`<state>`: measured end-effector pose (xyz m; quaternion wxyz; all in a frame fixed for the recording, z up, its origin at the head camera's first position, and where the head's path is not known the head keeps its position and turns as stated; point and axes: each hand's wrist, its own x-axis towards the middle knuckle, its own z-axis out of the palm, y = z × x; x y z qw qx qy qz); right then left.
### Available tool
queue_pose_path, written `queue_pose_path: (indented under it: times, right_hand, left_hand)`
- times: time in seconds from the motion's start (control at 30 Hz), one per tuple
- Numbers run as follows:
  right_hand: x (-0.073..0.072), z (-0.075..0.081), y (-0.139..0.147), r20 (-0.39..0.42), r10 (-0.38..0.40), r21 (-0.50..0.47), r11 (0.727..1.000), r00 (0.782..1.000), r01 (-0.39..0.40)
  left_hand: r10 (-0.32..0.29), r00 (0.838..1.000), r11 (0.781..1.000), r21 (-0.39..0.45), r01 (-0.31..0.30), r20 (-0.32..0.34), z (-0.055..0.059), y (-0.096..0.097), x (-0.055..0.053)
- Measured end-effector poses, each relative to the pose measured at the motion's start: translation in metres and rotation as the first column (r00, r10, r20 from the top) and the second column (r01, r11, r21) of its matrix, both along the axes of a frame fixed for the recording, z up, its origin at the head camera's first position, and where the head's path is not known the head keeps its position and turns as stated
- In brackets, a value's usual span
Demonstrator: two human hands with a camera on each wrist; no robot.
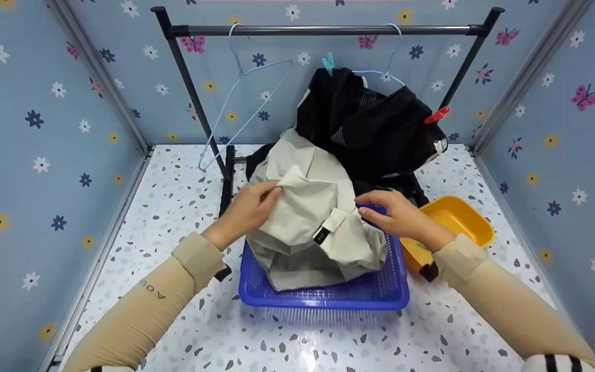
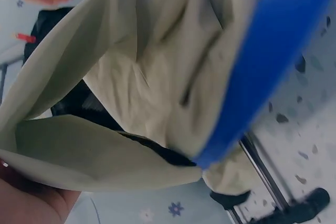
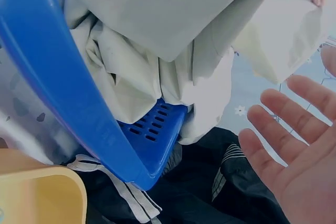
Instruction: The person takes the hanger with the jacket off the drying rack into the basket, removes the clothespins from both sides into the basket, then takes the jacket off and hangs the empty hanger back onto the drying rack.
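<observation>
A light beige garment (image 1: 297,222) with a strap and a small black label (image 1: 321,235) is bunched in a blue plastic basket (image 1: 323,302). My left hand (image 1: 250,206) pinches a raised fold of it between thumb and fingers, toward the upper left. In the left wrist view the lifted cloth (image 2: 79,156) spreads into a wide loop beside the thumb. My right hand (image 1: 398,213) hovers at the garment's right edge. Its fingers (image 3: 296,114) are spread and hold nothing in the right wrist view.
A black rack with a metal rail (image 1: 323,31) stands behind. A light-blue wire hanger (image 1: 240,74) hangs at left; black clothing (image 1: 380,126) hangs at right with a teal clip (image 1: 328,64) and a red clip (image 1: 437,115). A yellow bin (image 1: 483,233) sits right of the basket.
</observation>
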<state>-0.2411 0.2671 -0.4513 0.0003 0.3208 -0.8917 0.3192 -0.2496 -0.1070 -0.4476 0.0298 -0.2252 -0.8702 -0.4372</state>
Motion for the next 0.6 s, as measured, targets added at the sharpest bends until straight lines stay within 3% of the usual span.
queue_pose_path:
  times: [0.1,0.2,0.33,0.43,0.53,0.6]
  right_hand:
    - [-0.001,0.0,0.0,0.02,-0.022,-0.035,0.999,1.0,0.023]
    - [0.0,-0.001,0.0,0.03,-0.047,-0.053,0.997,0.998,0.048]
    - [0.0,-0.002,-0.002,0.017,-0.042,-0.071,0.997,0.999,0.043]
    - [0.002,-0.001,-0.006,0.004,0.006,-0.06,0.998,1.0,-0.006]
    - [0.004,-0.002,-0.012,-0.012,0.074,-0.014,0.997,0.997,-0.075]
    - [0.006,-0.003,-0.017,-0.006,0.111,0.036,0.993,0.994,-0.11]
  left_hand:
    - [-0.133,0.991,0.991,-0.017,0.134,0.034,0.0,0.014,0.009]
    - [-0.257,0.966,0.961,-0.101,0.258,0.02,-0.002,0.027,0.017]
    - [-0.392,0.919,0.889,-0.274,0.366,-0.045,-0.009,0.037,0.025]
    - [-0.45,0.893,0.831,-0.372,0.413,-0.012,-0.014,0.04,0.03]
    - [-0.488,0.871,0.777,-0.427,0.462,0.053,-0.017,0.041,0.033]
    - [-0.513,0.856,0.748,-0.457,0.482,0.062,-0.019,0.041,0.034]
